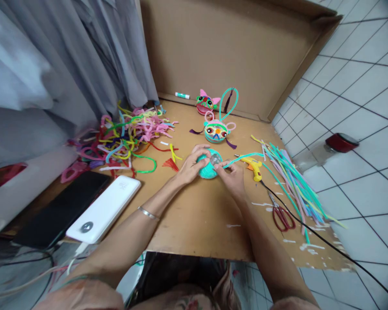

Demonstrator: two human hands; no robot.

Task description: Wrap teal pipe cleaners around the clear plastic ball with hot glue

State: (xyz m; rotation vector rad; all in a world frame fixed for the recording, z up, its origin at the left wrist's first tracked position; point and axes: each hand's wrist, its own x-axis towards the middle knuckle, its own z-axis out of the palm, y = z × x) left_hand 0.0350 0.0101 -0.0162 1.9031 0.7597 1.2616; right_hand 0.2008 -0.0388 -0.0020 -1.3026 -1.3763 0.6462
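In the middle of the head view, my left hand [190, 167] is closed around the side of a turquoise ball [208, 172] wound with fuzzy pipe cleaner. A greyish clear patch shows on the ball's upper right. My right hand [234, 181] pinches a turquoise pipe cleaner [247, 156] against that side; its tail runs off to the right. Beyond the ball sits a turquoise animal-head ornament [216, 131] with pink ears, dark tassels and a tall loop. A pink-eared head ornament [206, 102] stands behind it. Close by my right hand lies a yellow hot glue gun [254, 167].
A tangled pile of pipe cleaners [123, 137] lies left, near a white power bank [105, 210] and a black phone [63, 209]. Straight pipe cleaners [292, 176], red-handled scissors [282, 217] and a black cord [305, 224] are right. Cardboard [233, 47] stands behind.
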